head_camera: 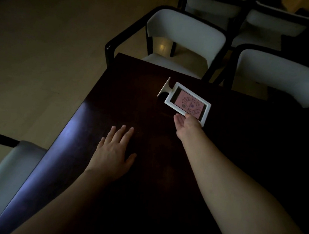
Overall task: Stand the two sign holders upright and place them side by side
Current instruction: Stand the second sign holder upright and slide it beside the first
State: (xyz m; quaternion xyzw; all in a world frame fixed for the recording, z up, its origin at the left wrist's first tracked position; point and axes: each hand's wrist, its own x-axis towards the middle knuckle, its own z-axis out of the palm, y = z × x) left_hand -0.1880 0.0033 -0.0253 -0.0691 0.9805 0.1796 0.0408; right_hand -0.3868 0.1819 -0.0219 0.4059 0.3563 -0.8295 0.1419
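Note:
One white sign holder point(186, 99) with a pink printed card lies flat on the dark wooden table point(132, 100), its round base pointing toward the far left. My right hand point(185, 125) reaches to its near edge, thumb on top of the frame and fingers curled under it, gripping that edge. My left hand point(114, 148) rests flat on the table with fingers spread, well to the left of the holder. I see only this one sign holder; the right part of the table is too dark to make out.
White-cushioned chairs with dark frames point(185, 37) point(278, 75) stand along the far edge of the table, with more behind them. Another chair seat point(6, 175) sits at the near left. The table's left edge point(68, 133) catches a bluish glare. Pale floor lies beyond.

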